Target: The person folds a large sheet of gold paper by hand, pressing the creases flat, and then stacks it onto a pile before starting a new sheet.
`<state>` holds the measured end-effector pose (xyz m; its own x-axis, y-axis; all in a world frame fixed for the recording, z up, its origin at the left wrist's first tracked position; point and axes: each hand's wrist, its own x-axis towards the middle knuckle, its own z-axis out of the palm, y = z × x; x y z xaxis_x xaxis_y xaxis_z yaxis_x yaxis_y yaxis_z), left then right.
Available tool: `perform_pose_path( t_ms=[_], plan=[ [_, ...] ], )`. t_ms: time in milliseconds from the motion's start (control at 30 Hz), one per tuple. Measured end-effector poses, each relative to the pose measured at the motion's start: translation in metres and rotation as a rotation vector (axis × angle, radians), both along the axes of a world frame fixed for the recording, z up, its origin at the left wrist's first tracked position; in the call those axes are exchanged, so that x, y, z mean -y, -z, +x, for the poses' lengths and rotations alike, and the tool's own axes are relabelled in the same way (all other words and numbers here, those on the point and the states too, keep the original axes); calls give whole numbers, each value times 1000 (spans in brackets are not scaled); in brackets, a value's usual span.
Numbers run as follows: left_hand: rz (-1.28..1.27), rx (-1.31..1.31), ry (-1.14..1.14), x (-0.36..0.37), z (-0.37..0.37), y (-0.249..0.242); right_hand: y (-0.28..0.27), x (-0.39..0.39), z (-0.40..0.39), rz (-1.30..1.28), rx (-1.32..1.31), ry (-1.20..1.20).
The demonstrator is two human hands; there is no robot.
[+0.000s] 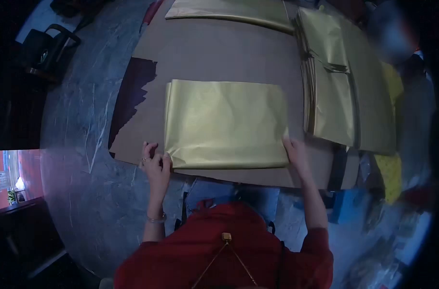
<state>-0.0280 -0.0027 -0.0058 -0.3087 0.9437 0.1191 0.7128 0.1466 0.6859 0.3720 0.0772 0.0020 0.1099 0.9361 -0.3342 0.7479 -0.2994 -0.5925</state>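
A folded gold sheet (226,123), its layers showing along the left edge, lies flat in front of me. My left hand (155,163) is at its lower left corner, which is creased; thumb and forefinger pinch there while the other fingers curl out to the left. On the opposite side, my right hand (295,150) grips the lower right edge, with some fingers hidden from view. Under the sheet is a brown cardboard surface (219,50).
To the right lies a stack of folded gold sheets (332,96). Another gold sheet (234,12) lies at the far edge. A dark torn patch (130,96) marks the cardboard's left side. Yellow material (389,176) hangs at right; a dark chair-like object (48,53) stands left.
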Motion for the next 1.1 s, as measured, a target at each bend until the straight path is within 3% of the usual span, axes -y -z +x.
perform_pose_path(
  t_ms=[167, 233, 367, 433, 567, 733, 1100],
  plan=[
    [-4, -32, 0, -1, -2, -1, 2, 1, -7, 21, -72, 97],
    [-13, 28, -56, -4, -2, -2, 6, 2, -10, 148, 6, 81],
    [-38, -58, -48, -5, 3, -9, 0, -4, -13, 52, 56, 98],
    [39, 4, -8, -2, -2, -2, 3, -3, -15, 165, 34, 86],
    [134, 179, -1, 3, -1, 1, 3, -5, -18, 146, 94, 103],
    [-15, -102, 101, 7, -5, -6, -3, -4, -24, 113, 160, 149],
    [15, -84, 101, 6, -6, -2, -4, -9, -24, 67, 217, 115]
  ],
)
